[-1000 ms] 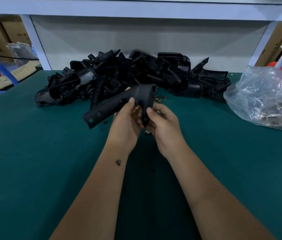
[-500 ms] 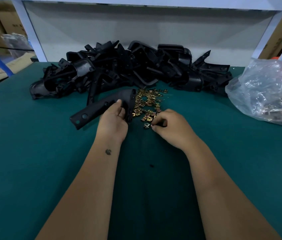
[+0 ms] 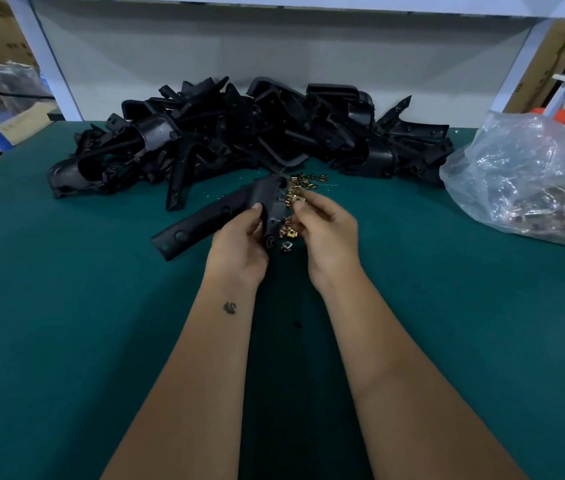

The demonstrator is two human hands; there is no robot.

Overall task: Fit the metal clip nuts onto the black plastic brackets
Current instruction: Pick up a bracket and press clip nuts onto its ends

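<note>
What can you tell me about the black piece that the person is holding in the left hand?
The black bracket looks like matte moulded plastic, bent at an angle: one long flat arm with round holes runs down to the left, and a shorter, thicker end points up by the loose clip nuts. The left hand grips it at the bend. The right hand brings one brass-coloured clip nut to its edge.

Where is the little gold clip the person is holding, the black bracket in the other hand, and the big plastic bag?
clip nut [image 3: 299,201], head view, its gold face.
black bracket [image 3: 205,223], head view, middle of its long arm.
plastic bag [image 3: 523,174], head view, its crinkled side.
</note>
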